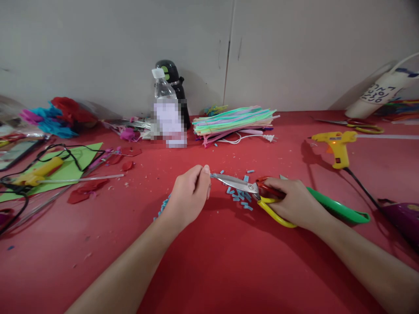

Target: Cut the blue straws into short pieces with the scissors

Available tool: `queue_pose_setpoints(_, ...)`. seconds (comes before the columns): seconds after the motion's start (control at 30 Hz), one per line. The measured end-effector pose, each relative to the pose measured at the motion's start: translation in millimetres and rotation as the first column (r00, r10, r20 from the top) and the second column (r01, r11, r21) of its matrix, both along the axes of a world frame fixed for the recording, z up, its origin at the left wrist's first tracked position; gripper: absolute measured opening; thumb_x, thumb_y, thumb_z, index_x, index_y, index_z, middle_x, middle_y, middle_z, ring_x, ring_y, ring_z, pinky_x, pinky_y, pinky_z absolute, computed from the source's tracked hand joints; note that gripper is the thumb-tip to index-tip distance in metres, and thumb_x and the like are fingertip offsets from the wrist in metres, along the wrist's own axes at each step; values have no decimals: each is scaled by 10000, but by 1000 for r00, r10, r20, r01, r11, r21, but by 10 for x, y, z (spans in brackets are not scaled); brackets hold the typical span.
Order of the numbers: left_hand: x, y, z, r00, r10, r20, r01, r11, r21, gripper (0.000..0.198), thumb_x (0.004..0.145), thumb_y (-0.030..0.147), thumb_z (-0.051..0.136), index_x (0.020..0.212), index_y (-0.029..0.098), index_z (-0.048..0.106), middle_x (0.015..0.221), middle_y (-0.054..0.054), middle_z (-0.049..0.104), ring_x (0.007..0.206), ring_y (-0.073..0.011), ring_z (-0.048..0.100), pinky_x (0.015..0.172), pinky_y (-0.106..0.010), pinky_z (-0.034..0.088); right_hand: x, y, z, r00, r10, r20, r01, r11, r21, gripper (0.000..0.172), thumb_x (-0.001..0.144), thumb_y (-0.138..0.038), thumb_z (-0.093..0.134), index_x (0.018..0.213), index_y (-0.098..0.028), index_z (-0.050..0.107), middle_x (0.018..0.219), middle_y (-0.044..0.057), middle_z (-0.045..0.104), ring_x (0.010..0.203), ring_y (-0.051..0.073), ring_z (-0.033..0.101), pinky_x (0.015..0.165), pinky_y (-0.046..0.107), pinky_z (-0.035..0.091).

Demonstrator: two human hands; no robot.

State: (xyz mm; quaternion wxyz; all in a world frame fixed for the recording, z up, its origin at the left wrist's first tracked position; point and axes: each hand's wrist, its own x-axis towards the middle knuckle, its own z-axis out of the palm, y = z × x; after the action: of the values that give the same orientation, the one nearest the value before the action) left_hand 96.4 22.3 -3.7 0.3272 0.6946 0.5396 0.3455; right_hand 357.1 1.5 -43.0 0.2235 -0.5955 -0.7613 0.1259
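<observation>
My right hand (291,198) is closed around the red and yellow handles of a pair of scissors (240,182). The blades point left, their tips right beside the fingertips of my left hand (193,192). That hand is pinched on a thin blue pipe cleaner, mostly hidden by the fingers. Short blue cut pieces (237,195) lie scattered beneath the blades. More blue fuzzy bits (163,207) show at the left side of my left wrist. A green-handled tool (340,207) rests on the table behind my right hand, partly covered by it.
A bundle of pastel pipe cleaners (235,124) lies at the back, near a clear bottle (165,91) and a black flask (181,93). A yellow glue gun (338,146) stands right; another (39,172) lies left on green paper (75,161). Red scraps (87,192) dot the red table (209,270).
</observation>
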Motion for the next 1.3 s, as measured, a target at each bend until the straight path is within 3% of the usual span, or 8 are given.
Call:
queue_pose_setpoints(0.63,-2,-6,3,1000,-8,-21,8,1000,5,456,1041,432,349,659,197,429,535,37,479,469,-92,445,486,-237,364,11,11,-15,1000,-17,17,16,1000,18,157,731,-329,595,640,-218,533,527,-37,491,508,115,385,536,256,328)
queue_pose_setpoints(0.97,3,-4,9,1000,6,-3,-6,1000,7,461,1039,435,349,652,197,433,530,34,496,446,-89,444,469,-234,363,59,1,-65,999,11,-43,-12,1000,-21,246,780,-380,652,666,-219,507,566,-48,439,544,110,343,509,238,323)
queue_pose_setpoints(1.3,-32,31,-22,1000,-26,-7,27,997,79,417,1038,457,360,729,198,465,624,27,542,554,-105,498,561,-238,390,57,11,-54,999,12,-32,-13,999,-38,249,774,-385,654,673,-222,495,566,-54,451,544,109,339,517,241,324)
